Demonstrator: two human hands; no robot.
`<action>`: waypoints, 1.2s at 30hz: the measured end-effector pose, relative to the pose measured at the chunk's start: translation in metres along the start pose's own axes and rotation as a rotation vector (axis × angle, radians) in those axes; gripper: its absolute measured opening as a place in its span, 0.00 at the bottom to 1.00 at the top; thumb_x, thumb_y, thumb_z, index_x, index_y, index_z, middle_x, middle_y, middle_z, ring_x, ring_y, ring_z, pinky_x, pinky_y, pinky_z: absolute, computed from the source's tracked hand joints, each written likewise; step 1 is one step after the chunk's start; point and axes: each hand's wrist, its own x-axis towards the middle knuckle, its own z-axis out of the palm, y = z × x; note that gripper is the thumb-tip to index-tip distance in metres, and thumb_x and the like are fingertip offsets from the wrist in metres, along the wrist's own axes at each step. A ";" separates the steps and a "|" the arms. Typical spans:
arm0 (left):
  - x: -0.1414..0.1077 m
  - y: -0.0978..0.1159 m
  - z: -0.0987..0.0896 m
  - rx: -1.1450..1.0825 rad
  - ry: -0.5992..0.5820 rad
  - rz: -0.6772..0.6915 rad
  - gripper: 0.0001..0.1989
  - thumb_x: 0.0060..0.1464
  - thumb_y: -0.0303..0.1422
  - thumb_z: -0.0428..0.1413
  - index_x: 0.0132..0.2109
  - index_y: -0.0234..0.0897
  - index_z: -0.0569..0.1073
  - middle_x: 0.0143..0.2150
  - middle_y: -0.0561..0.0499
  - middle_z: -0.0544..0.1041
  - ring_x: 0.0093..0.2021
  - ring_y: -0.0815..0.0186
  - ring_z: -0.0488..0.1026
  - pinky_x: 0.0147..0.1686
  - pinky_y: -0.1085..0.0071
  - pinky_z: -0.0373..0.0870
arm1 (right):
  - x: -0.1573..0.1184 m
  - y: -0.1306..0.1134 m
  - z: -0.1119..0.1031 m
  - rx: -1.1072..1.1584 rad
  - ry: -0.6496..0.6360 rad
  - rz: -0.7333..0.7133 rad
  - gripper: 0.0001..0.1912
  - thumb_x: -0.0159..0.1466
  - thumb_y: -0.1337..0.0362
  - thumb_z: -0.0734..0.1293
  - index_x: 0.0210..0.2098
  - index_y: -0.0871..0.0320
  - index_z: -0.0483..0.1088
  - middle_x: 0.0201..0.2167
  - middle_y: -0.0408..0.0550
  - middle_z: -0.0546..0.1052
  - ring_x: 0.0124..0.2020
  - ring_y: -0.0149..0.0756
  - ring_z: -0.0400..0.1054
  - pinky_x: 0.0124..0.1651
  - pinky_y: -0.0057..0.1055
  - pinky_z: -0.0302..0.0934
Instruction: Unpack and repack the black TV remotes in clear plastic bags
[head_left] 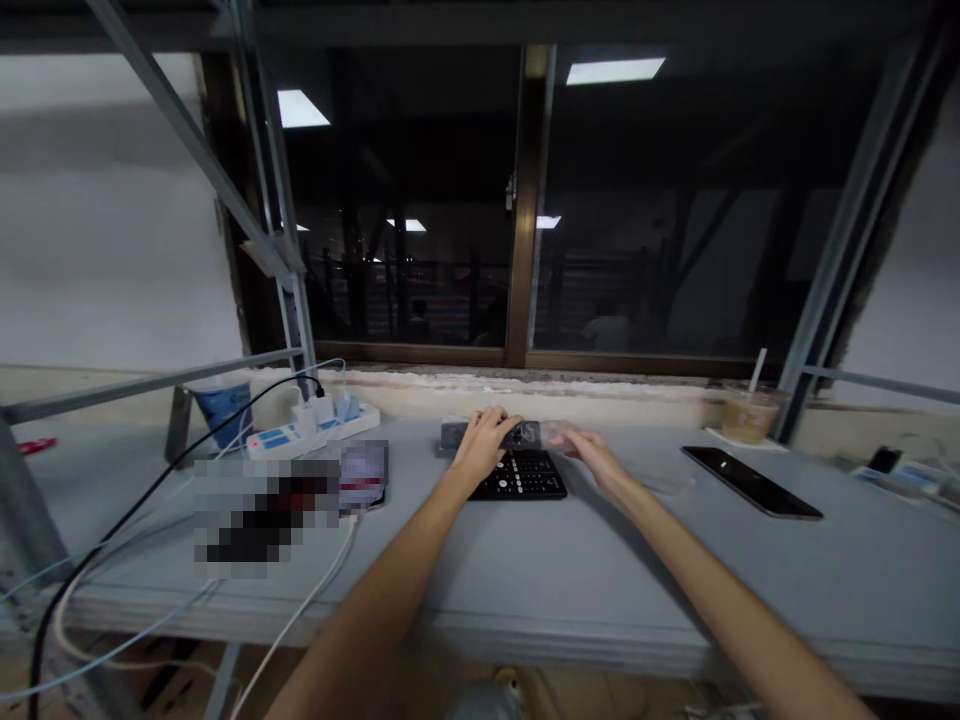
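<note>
A dark, long remote control (529, 434) in what looks like clear plastic lies crosswise at the middle of the table. My left hand (484, 440) is wrapped over its left part, fingers bent. At its right end, my right hand (589, 449) pinches the clear plastic. Just in front, several black remotes (529, 480) with pale buttons lie side by side, partly hidden by my left hand and forearm.
A power strip (352, 424) with plugs and cables, a blue cup (223, 412) and a phone (364, 475) stand or lie left. Right are a black tablet or phone (752, 482) and a drink cup with straw (748, 414). Metal posts flank the grey table (570, 580).
</note>
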 end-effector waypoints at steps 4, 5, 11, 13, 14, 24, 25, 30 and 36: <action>-0.001 -0.002 0.003 0.012 -0.013 0.002 0.26 0.47 0.22 0.54 0.54 0.43 0.62 0.46 0.49 0.65 0.48 0.61 0.62 0.48 0.65 0.55 | 0.002 0.003 0.000 -0.127 -0.033 -0.109 0.16 0.49 0.50 0.66 0.18 0.57 0.74 0.27 0.50 0.76 0.36 0.41 0.68 0.40 0.36 0.58; -0.002 -0.002 0.004 0.014 -0.014 0.001 0.26 0.47 0.22 0.54 0.53 0.43 0.62 0.46 0.49 0.65 0.48 0.61 0.62 0.48 0.65 0.55 | 0.002 0.003 0.001 -0.147 -0.023 -0.133 0.16 0.48 0.51 0.67 0.17 0.58 0.74 0.26 0.50 0.75 0.35 0.41 0.67 0.40 0.36 0.58; -0.002 0.003 0.000 0.052 -0.024 0.016 0.26 0.47 0.21 0.53 0.54 0.41 0.62 0.46 0.49 0.66 0.48 0.61 0.61 0.47 0.66 0.55 | -0.006 -0.005 0.004 -0.152 -0.091 -0.112 0.17 0.49 0.51 0.67 0.16 0.59 0.71 0.20 0.46 0.73 0.25 0.34 0.63 0.31 0.32 0.56; -0.001 0.007 -0.003 0.065 -0.015 0.020 0.27 0.47 0.21 0.53 0.55 0.41 0.61 0.46 0.49 0.66 0.47 0.61 0.61 0.47 0.65 0.55 | -0.008 -0.008 0.005 -0.108 -0.141 -0.039 0.19 0.50 0.49 0.65 0.19 0.60 0.73 0.20 0.46 0.72 0.24 0.33 0.62 0.29 0.31 0.56; 0.000 0.008 -0.004 0.069 -0.006 0.018 0.27 0.48 0.21 0.52 0.55 0.40 0.61 0.46 0.48 0.66 0.47 0.61 0.61 0.47 0.65 0.55 | -0.009 -0.009 0.006 -0.071 -0.145 -0.010 0.20 0.51 0.48 0.64 0.21 0.60 0.73 0.20 0.46 0.73 0.24 0.32 0.62 0.28 0.30 0.56; 0.002 0.009 -0.002 0.032 0.016 0.025 0.26 0.48 0.22 0.54 0.55 0.39 0.61 0.45 0.48 0.66 0.46 0.61 0.62 0.45 0.66 0.56 | -0.007 -0.014 0.008 0.076 -0.064 0.040 0.17 0.48 0.51 0.67 0.28 0.58 0.76 0.27 0.48 0.75 0.27 0.31 0.63 0.25 0.26 0.55; 0.002 0.009 -0.002 0.033 0.021 0.034 0.26 0.48 0.22 0.54 0.55 0.39 0.61 0.45 0.48 0.66 0.46 0.61 0.62 0.45 0.66 0.56 | -0.008 -0.016 0.007 0.085 -0.071 0.055 0.17 0.48 0.51 0.68 0.29 0.58 0.76 0.29 0.49 0.76 0.28 0.31 0.64 0.25 0.26 0.55; 0.003 0.011 -0.005 0.049 0.045 0.046 0.25 0.49 0.23 0.53 0.55 0.40 0.61 0.45 0.49 0.67 0.45 0.62 0.62 0.44 0.66 0.56 | -0.007 -0.016 0.005 0.118 -0.097 0.065 0.18 0.47 0.52 0.69 0.32 0.58 0.77 0.34 0.50 0.77 0.31 0.33 0.66 0.28 0.27 0.57; 0.001 0.010 -0.006 0.133 0.013 0.091 0.26 0.47 0.23 0.55 0.54 0.40 0.61 0.46 0.49 0.67 0.47 0.60 0.62 0.45 0.66 0.55 | -0.003 -0.009 0.000 0.049 -0.120 0.008 0.15 0.48 0.54 0.69 0.30 0.57 0.76 0.37 0.49 0.76 0.35 0.36 0.66 0.32 0.29 0.58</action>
